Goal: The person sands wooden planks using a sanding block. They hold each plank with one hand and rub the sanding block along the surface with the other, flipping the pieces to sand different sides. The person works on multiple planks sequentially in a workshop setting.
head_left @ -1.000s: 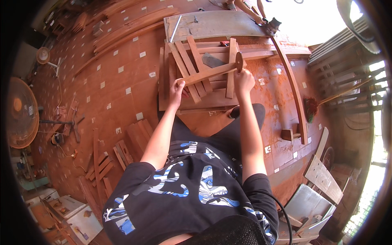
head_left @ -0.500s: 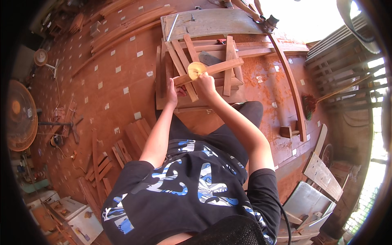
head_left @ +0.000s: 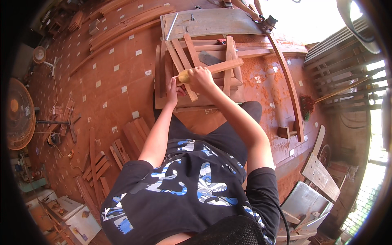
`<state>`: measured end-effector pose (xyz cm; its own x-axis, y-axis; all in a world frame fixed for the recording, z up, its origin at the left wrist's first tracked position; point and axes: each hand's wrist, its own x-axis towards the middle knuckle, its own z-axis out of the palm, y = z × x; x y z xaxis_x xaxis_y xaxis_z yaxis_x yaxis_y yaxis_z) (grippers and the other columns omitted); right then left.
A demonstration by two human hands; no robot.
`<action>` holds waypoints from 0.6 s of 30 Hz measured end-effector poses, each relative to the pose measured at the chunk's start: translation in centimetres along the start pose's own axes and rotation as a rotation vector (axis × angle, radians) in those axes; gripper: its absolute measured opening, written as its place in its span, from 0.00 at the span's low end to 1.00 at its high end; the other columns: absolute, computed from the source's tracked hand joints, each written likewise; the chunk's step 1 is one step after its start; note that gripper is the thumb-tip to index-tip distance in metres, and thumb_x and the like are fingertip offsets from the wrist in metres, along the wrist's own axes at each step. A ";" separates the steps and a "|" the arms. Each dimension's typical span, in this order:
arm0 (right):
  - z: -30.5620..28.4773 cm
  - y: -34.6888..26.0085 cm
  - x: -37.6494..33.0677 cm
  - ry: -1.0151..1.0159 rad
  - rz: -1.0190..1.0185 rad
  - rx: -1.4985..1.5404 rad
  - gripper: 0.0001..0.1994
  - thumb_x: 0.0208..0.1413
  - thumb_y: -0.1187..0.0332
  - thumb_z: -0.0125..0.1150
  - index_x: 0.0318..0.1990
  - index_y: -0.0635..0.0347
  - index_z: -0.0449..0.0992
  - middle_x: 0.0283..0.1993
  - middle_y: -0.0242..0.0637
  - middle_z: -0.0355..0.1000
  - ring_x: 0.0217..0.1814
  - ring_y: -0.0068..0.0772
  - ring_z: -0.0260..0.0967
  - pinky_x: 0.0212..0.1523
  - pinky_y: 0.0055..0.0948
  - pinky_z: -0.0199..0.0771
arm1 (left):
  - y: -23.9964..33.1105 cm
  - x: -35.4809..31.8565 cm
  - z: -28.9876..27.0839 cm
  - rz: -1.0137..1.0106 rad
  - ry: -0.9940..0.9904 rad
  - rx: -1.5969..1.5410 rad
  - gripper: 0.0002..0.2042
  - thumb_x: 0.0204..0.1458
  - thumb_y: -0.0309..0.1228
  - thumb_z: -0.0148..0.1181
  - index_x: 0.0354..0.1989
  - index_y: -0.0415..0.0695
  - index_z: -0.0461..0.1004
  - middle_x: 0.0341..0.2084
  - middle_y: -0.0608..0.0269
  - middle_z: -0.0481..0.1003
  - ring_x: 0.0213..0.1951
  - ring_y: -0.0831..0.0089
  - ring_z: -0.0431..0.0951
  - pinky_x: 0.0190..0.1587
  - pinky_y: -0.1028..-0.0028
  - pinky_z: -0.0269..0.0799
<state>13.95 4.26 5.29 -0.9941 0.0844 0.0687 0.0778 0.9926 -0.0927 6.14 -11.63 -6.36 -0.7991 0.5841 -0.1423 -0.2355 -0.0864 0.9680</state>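
Your left hand (head_left: 171,93) grips the near end of a reddish wooden slat (head_left: 228,64), angled over loose slats (head_left: 176,57) on a low wooden board (head_left: 212,99); your right hand (head_left: 199,77) curls around a yellow disc (head_left: 184,76) at that end. Around you spreads reddish tiled flooring (head_left: 102,122) with white squares, orange shavings (head_left: 265,73) lying to the right, a round fan (head_left: 18,114) at far left, and a broom (head_left: 308,107) at right.

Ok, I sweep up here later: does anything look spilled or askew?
Yes: orange shavings lie scattered over the floor right of the slats, looking like loose waste. The slats themselves cross at uneven angles instead of lining up, perhaps just mid-work. I see no clear damage.
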 end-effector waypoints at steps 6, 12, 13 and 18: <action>1.3 -2.1 1.3 0.010 -0.089 0.003 0.14 0.55 0.66 0.59 0.48 0.57 0.77 0.43 0.41 0.81 0.49 0.42 0.80 0.52 0.44 0.75 | -1.6 0.8 -1.3 -0.064 -0.024 -0.109 0.43 0.61 0.73 0.35 0.60 0.43 0.69 0.28 0.57 0.77 0.20 0.71 0.78 0.22 0.76 0.75; -0.2 6.7 0.7 0.348 0.232 -0.026 0.11 0.55 0.74 0.54 0.45 0.58 0.76 0.48 0.38 0.79 0.50 0.37 0.79 0.53 0.41 0.73 | 0.8 -0.5 0.6 0.038 0.019 -0.087 0.32 0.64 0.61 0.50 0.56 0.42 0.73 0.28 0.60 0.78 0.18 0.76 0.77 0.19 0.80 0.70; -0.7 8.3 0.4 0.281 0.342 -0.023 0.12 0.55 0.74 0.54 0.47 0.59 0.77 0.50 0.39 0.78 0.55 0.38 0.77 0.54 0.42 0.73 | 0.5 -0.4 0.4 0.058 0.013 -0.044 0.28 0.64 0.57 0.53 0.56 0.42 0.73 0.28 0.61 0.77 0.18 0.76 0.76 0.19 0.80 0.70; 2.0 10.6 -2.8 0.130 0.501 -0.061 0.24 0.60 0.70 0.53 0.64 0.70 0.70 0.70 0.52 0.67 0.77 0.45 0.59 0.73 0.46 0.60 | 0.3 -0.5 1.0 0.120 0.004 0.033 0.21 0.63 0.47 0.61 0.53 0.43 0.74 0.27 0.63 0.77 0.18 0.78 0.76 0.19 0.81 0.71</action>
<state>17.38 14.41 2.11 -0.8165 0.5563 0.1544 0.5496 0.8308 -0.0877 7.03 -11.12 -5.77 -0.8230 0.5675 -0.0254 -0.1196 -0.1295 0.9843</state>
